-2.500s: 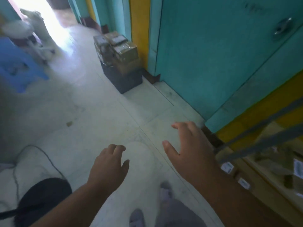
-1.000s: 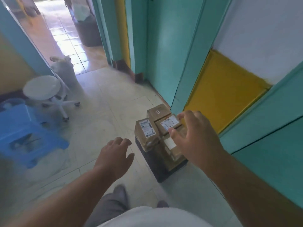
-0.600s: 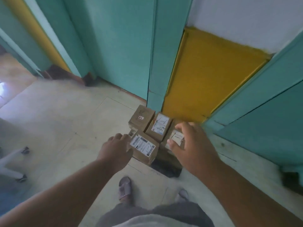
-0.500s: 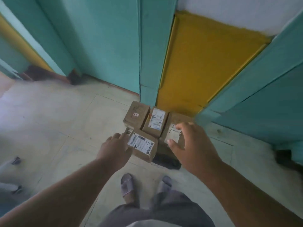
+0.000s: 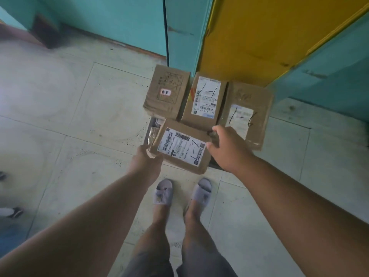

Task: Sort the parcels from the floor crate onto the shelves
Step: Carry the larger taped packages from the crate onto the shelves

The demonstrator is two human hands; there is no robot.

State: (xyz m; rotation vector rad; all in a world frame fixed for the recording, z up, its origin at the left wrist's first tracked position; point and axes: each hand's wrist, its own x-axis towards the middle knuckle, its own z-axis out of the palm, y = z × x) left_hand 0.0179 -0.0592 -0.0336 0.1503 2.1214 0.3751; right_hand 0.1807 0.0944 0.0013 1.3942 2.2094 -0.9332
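Over the last few seconds the view has swung from the open floor to a position directly above the crate (image 5: 153,124), and both hands have come down from empty air onto the nearest parcel. A second ago they were spread above the stack; half a second ago they were just short of it.

The left hand (image 5: 146,163) is now closed on the near-left corner of the front parcel (image 5: 181,148), the one whose label is marked "1-7". The right hand (image 5: 225,148) is closed on its far-right corner, fingers curled over the edge. The parcel sits tilted on top of the load, at 6 o'clock within the stack.

Three more parcels lie behind it: the parcel with the small sticker (image 5: 166,91) at 11 o'clock, the parcel marked "1-1" (image 5: 203,97) at 12 o'clock, and the parcel marked "1-6" (image 5: 246,112) at 2 o'clock. The crate is almost fully covered; only a dark strip of it shows at the left.

Judgement: the grasp phase of one pick is complete or nearly so; the lift has not begun. The parcel remains in contact with the stack. No shelf is in view, so the carry requires a turn away from the wall (image 5: 123,21). Four parcels remain to be sorted.
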